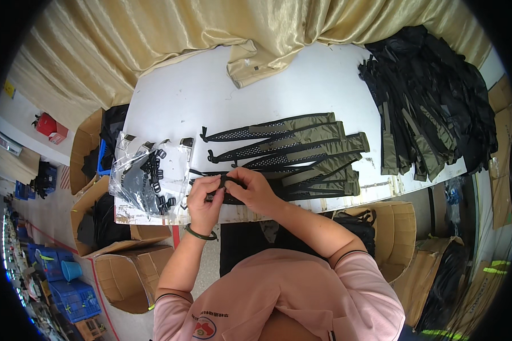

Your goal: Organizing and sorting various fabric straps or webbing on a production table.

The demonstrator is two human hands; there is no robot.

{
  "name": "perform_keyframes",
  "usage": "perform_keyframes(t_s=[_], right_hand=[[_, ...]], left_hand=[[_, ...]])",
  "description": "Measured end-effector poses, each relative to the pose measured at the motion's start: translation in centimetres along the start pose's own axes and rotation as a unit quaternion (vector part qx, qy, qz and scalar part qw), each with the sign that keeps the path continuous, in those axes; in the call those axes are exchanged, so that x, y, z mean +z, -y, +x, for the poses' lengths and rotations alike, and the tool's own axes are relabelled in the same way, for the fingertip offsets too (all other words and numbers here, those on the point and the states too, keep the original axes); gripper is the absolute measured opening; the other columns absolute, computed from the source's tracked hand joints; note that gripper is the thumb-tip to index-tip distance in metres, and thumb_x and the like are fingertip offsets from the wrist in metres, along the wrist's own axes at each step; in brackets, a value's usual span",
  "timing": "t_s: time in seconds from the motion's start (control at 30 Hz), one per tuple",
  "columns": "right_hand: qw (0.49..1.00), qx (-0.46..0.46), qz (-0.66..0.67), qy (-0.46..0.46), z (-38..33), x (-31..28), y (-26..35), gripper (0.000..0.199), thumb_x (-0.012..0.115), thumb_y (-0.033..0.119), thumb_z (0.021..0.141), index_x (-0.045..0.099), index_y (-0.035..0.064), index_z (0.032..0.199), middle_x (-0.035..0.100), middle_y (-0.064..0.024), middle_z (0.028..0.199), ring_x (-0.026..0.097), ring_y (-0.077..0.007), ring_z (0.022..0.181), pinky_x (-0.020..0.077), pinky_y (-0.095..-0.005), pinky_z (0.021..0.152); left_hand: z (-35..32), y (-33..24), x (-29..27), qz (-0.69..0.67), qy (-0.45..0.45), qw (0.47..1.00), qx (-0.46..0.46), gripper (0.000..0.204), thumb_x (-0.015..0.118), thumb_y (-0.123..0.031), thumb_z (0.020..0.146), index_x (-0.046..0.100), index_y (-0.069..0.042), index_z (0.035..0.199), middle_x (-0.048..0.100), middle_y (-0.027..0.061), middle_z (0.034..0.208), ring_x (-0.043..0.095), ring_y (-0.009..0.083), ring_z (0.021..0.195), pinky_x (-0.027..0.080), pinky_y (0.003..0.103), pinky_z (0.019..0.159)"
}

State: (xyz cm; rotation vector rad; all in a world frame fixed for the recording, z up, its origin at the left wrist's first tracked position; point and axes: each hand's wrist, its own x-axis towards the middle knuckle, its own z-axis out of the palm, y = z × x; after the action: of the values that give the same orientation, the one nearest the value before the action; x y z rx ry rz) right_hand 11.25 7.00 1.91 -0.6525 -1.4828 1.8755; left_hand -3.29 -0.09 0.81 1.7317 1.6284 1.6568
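Note:
Over the table's near edge, my left hand [201, 200] and my right hand [254, 193] meet, fingers pinched together on a small black strap end [223, 182]. Whether a buckle is on it, the fingers hide. Just beyond and to the right lie several shoulder straps [307, 153], fanned out, with olive fabric at one end and black mesh tapering to thin black tabs at the other. Left of my left hand is a clear plastic bag [126, 184], with several black plastic buckles [156, 170] on or in it.
A white table [182, 94] spans the middle, its near edge worn. Black and olive strap pieces [415, 125] are heaped at its right end. Gold curtains [170, 28] hang behind. Cardboard boxes [125, 281] stand left and right below the table; blue crates [74, 298] sit far left.

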Motion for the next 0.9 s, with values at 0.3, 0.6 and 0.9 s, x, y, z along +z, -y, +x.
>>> perform_keyframes(t_s=[0.3,0.6,0.9], right_hand=[[0.993,0.046,0.097,0.041,0.2,-0.8,0.3,0.013,0.06,0.011,0.089,0.061,-0.0015,0.093,0.061,-0.0013,0.08,0.055,-0.0068,0.072,0.0455,-0.0214,0.065],[0.994,0.015,0.104,0.016,0.6,-1.6,1.0,0.013,0.064,0.005,0.086,0.061,-0.0018,0.096,0.065,-0.0068,0.079,0.06,-0.0103,0.069,0.0483,-0.0231,0.066],[0.952,-0.175,-0.247,0.053,0.0,-2.0,3.9,0.015,0.066,0.002,0.079,0.062,0.0068,0.093,0.066,-0.0056,0.08,0.061,-0.017,0.069,0.0473,-0.0286,0.074]], left_hand=[[0.1,0.1,0.0,0.029,0.002,1.0,0.011,0.023,0.067,0.011,0.072,0.062,-0.001,0.091,0.065,0.0136,0.094,0.064,0.0257,0.085,0.052,0.03,0.073],[1.0,-0.5,-0.5,0.049,0.013,0.998,0.031,0.022,0.067,0.012,0.07,0.061,-0.001,0.087,0.065,0.0135,0.094,0.064,0.0259,0.084,0.052,0.03,0.072],[1.7,-2.6,-0.1,-0.293,-0.004,0.942,-0.163,0.02,0.056,0.011,0.08,0.058,-0.002,0.096,0.06,0.0075,0.097,0.057,0.0161,0.094,0.046,0.027,0.083]])
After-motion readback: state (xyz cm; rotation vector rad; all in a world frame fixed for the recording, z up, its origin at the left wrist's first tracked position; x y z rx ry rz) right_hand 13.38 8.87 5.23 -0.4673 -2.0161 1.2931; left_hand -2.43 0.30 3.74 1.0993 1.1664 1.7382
